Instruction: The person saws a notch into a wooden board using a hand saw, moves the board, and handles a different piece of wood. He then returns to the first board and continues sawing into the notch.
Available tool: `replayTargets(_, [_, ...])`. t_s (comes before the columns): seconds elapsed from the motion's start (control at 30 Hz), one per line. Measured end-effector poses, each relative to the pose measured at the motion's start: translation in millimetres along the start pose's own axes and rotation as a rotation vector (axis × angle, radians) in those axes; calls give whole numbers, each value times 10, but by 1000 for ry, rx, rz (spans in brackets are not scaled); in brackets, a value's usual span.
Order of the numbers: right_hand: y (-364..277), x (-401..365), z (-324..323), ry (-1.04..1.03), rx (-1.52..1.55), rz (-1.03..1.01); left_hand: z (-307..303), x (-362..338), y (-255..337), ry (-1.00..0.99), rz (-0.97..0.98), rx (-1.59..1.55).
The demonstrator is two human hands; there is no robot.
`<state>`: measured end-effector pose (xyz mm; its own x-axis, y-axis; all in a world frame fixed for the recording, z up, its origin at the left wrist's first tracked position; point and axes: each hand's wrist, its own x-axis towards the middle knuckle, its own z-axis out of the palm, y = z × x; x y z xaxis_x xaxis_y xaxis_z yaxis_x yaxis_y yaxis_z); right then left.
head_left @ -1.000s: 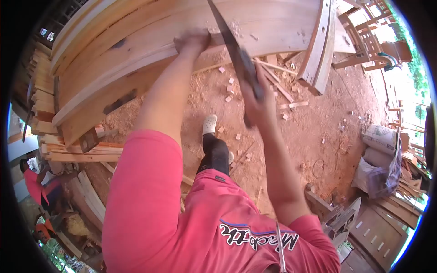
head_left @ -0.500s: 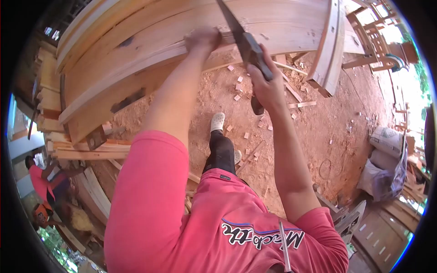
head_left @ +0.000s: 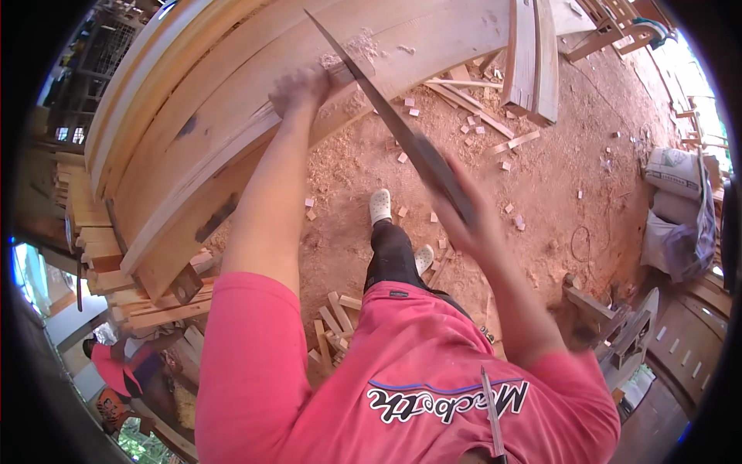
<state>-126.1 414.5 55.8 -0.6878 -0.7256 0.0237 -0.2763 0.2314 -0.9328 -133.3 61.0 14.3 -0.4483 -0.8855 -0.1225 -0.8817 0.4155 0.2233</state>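
My right hand (head_left: 473, 220) is wrapped round the handle end of a handsaw (head_left: 390, 116), whose long narrow blade points up and left over the boards. On the edge of the workpiece, my left hand (head_left: 300, 89) is closed round a small wooden piece (head_left: 340, 75), blurred by motion. Under it lie long, wide wooden boards (head_left: 255, 77), with sawdust (head_left: 359, 46) near the saw's tip. The blade passes close to the right of the small piece; whether they touch I cannot tell.
Wood offcuts (head_left: 413, 112) and sticks litter the dusty floor. A thick beam (head_left: 533, 69) projects at the upper right. Sacks (head_left: 676, 209) stand far right, a wooden chair (head_left: 610, 27) at the top right. Another person (head_left: 116, 367) is at the lower left.
My right hand has drawn back and down with the saw, and more of the blade shows. The view has shifted, with the boards and my left hand lower left.
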Motion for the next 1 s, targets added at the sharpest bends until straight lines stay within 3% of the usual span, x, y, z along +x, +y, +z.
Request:
replayTargets(0.07, [-105,979,478,-4,177,-8,-67,-61,21,-49,-17,0])
replayTargets(0.17, [-258,1190,485,-31,114,120,-166,-137,111,-69,54,44])
replayTargets(0.23, [-66,707,419,109,88,-134,6,26,9,-62,5,96])
replayTargets(0.27, [-143,270,238,35,206,19,4,67,21,-65,30,105])
replayTargets(0.37, [-294,-1113,-359,-75,132,183,72,90,-28,-7,18,156])
replayTargets(0.43, [-537,-1603,-676,-73,65,195,47,109,-11,-17,-84,166])
replayTargets(0.53, [-512,-1177,-598,-63,156,101,42,96,-31,4,-34,135])
replayTargets(0.6, [-140,-321,-62,-28,245,72,149,244,-148,-21,52,186])
replayTargets(0.63, [-90,199,155,12,239,-52,209,269,-230,-48,130,238])
replayTargets(0.73, [-139,894,469,61,259,-13,172,248,-173,21,66,140])
replayTargets(0.83, [-186,636,245,-29,260,139,314,478,-310,-52,73,185])
replayTargets(0.9, [-64,254,253,137,264,41,71,225,-140,-47,32,180])
replayTargets(1.0, [3,-320,147,230,414,61,9,97,-62,-50,-22,161])
